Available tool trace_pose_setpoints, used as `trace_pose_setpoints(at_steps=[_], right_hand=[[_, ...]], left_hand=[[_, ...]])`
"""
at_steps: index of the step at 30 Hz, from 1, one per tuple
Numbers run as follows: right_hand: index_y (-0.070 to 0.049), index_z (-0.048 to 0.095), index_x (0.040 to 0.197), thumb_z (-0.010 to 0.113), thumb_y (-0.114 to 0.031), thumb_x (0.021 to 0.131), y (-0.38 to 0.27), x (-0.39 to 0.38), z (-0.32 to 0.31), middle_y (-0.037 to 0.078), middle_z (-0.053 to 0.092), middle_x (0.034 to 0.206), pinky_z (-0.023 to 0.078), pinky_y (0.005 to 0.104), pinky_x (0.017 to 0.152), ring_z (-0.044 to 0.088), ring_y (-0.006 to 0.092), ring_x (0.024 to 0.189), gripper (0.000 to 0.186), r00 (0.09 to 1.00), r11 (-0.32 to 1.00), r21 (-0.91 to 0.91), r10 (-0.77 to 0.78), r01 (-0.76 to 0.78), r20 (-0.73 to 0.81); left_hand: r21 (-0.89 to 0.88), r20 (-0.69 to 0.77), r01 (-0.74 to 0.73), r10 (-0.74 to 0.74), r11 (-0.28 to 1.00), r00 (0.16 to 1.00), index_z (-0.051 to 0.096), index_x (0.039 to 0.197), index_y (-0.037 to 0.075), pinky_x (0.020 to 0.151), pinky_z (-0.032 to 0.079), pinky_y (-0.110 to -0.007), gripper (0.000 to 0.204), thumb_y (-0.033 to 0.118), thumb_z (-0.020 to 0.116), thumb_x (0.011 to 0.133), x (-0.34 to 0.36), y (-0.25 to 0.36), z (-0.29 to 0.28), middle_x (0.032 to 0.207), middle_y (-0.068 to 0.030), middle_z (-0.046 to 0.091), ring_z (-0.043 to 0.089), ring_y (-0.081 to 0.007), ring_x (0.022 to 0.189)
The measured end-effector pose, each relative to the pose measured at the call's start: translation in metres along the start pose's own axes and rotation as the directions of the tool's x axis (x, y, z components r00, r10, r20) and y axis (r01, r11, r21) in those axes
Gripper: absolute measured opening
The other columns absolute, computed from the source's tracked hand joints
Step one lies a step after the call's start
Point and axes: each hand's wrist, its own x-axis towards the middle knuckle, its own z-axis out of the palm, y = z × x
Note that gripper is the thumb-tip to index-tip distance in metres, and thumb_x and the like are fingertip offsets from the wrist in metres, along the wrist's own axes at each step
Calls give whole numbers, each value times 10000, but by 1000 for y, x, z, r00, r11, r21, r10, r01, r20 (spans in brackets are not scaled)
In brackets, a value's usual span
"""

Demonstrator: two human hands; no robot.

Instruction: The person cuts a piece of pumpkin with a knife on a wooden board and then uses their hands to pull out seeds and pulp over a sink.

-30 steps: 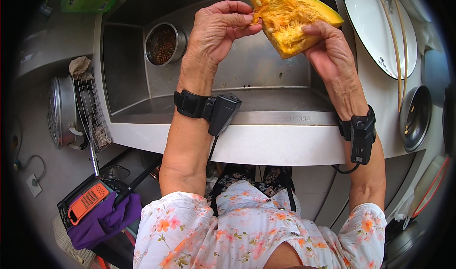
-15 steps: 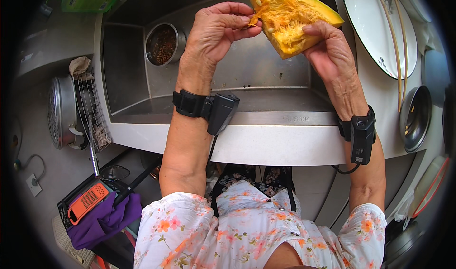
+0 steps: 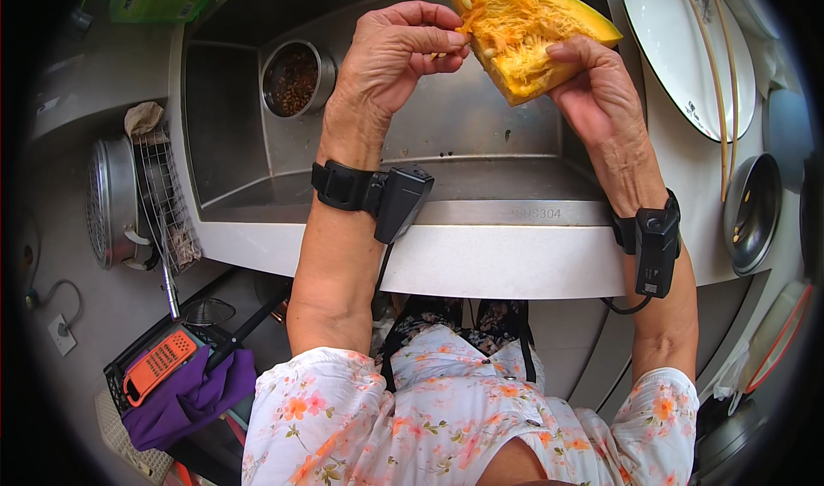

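Sink (image 3: 481, 134): steel, nearest. Right hand (image 3: 596, 87): far right, half-curled, thumb on the cut face, other fingers mostly hidden behind. Left hand (image 3: 395, 52): left of it, thumb and fingertips pinched together on orange strands (image 3: 467, 32). Pumpkin wedge (image 3: 536, 24): farthest, raised over the sink's far right, point nearward. Risk, as judged — a hard tug could twist the wedge from its one-handed hold; tearing pulp could scatter seeds.

Right grip (image 3: 598, 91): most fingers lie hidden behind pumpkin wedge (image 3: 528, 35). Plate (image 3: 659, 35) right of grip runs off top edge.
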Motion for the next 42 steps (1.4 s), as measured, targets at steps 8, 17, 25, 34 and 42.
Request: trace_pose_setpoints(at_steps=[8, 17, 25, 34, 42], right_hand=[[44, 472, 1118, 567, 113, 747, -1, 2, -3, 104, 538, 1145, 408, 396, 1006, 522, 215, 1095, 389, 999, 999, 11, 41, -42, 26], [42, 493, 1077, 557, 108, 713, -1, -2, 4, 109, 535, 1081, 426, 398, 966, 526, 219, 1041, 375, 1000, 1000, 5, 12, -12, 6], [46, 491, 1092, 558, 105, 710, 0, -3, 3, 114, 540, 1094, 426, 402, 966, 530, 227, 1043, 392, 1000, 1000, 9, 14, -14, 1], [45, 477, 1119, 567, 110, 746, -1, -2, 0, 106, 541, 1156, 412, 393, 998, 519, 218, 1102, 389, 999, 999, 11, 48, -48, 22], [46, 500, 1084, 568, 104, 698, 0, -1, 0, 115, 538, 1101, 415, 411, 980, 525, 231, 1056, 396, 1000, 1000, 12, 18, -18, 3]], left_hand=[[71, -35, -20, 23, 997, 999, 634, 957, -33, 617, 534, -247, 200, -9, 680, 764, -1, 0, 0, 789, -101, 651, 631, -153, 669], [-57, -137, 82, -89, 995, 987, 629, 947, -69, 658, 540, -281, 201, 109, 569, 875, 2, -1, -11, 874, -159, 649, 652, -244, 744], [-125, -203, 87, -112, 988, 973, 609, 909, -91, 596, 564, -292, 156, 48, 562, 857, 5, -2, -16, 822, -173, 642, 658, -239, 691], [-117, -154, 90, -108, 989, 982, 608, 961, -61, 638, 541, -257, 148, -6, 616, 824, 4, -4, -11, 807, -120, 631, 625, -174, 694], [-12, -219, 80, -80, 997, 972, 613, 914, -48, 561, 520, -232, 106, 4, 624, 822, 5, -3, -11, 741, -75, 615, 606, -131, 638]])
